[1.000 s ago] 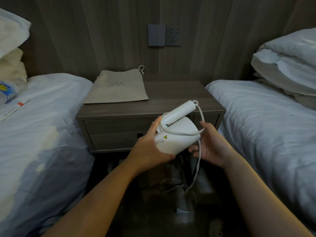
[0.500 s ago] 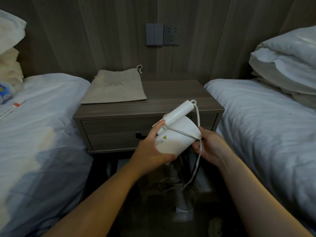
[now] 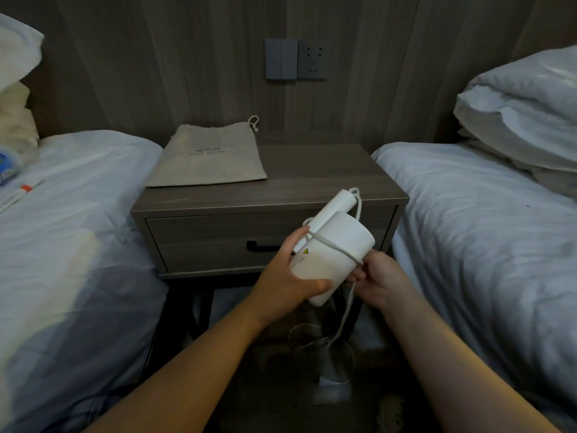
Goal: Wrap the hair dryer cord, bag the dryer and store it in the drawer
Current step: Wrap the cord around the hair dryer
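The small white plastic hair dryer [image 3: 332,254] is up in the air, in front of the closed drawer [image 3: 265,242] of the grey-brown wooden nightstand [image 3: 327,179], and it touches nothing but the person's hands. The left hand [image 3: 290,276] is wrapped around the fat round body, with the thumb on the low end and a finger by the folded handle. The right hand [image 3: 379,281] is closed on the thin white cord [image 3: 335,246], pinching it just beside the body. One loop of cord lies across the dryer, and the rest hangs down to a loose pile on the dark floor [image 3: 281,385]. The dryer looks hard, smooth and light, so it may slip; holding it around the middle seems best. The cord looks soft and bendy but a bit springy, so the loops may pop off unless they are pulled snug and pinned with a thumb. The flat beige cloth drawstring bag [image 3: 209,157] lies at the back left corner of the tabletop. It looks floppy, so its mouth will likely need one hand to hold it open.
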### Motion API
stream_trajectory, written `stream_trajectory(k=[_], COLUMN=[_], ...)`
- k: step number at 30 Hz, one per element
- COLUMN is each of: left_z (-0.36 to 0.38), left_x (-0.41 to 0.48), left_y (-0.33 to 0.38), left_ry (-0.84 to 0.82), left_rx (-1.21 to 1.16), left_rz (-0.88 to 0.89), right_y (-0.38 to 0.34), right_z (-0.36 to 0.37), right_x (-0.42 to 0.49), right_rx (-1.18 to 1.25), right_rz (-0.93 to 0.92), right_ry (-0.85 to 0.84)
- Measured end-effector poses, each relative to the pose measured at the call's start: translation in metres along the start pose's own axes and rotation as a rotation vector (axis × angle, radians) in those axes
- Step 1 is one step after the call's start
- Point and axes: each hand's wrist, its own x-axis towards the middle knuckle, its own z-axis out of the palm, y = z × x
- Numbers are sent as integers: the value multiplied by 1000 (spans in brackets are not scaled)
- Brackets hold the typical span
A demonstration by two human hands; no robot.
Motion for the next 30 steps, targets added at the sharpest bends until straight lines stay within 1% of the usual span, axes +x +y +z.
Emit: stream_trajectory(k=[3, 7, 10, 12, 15, 17, 19, 20, 22, 25, 27, 30], left_z=[-5, -7, -5, -6, -10, -11, -11, -11, -12, -17, -20, -27], left_x=[1, -1, -1, 0, 1, 3, 4, 4, 3, 1, 0, 2], left_y=[2, 3, 5, 7, 8, 7, 6, 7, 8, 13, 16, 14], left_ry=[-12, -31, 5, 54, 126, 182, 209, 215, 231, 262, 290, 364], left_rx=[-46, 12, 33, 50, 106, 134, 162, 182, 224, 344, 428, 648], left_rz=[9, -7, 11, 22, 30, 49, 63, 67, 84, 146, 188, 257], right_y=[-4, -9, -16, -22, -33, -32, -21, -15, -14, -29, -36, -40], right_z=[4, 1, 3, 3, 5, 11, 17, 19, 21, 22, 24, 28], right_x=[-1, -3, -7, -10, -17, -21, -22, -20, -20, -27, -32, -40], right_rx=[-199, -568, -654, -757, -1016, -1266, -1498, -1554, -1589, -1652, -1677, -1667], right_rz=[-11, -42, -22, -44, -101, -130, -230, -284, -312, -284, -318, -352], right_ry=[-7, 55, 10, 4, -21, -71, -121, -127, -128, -103, -77, -51])
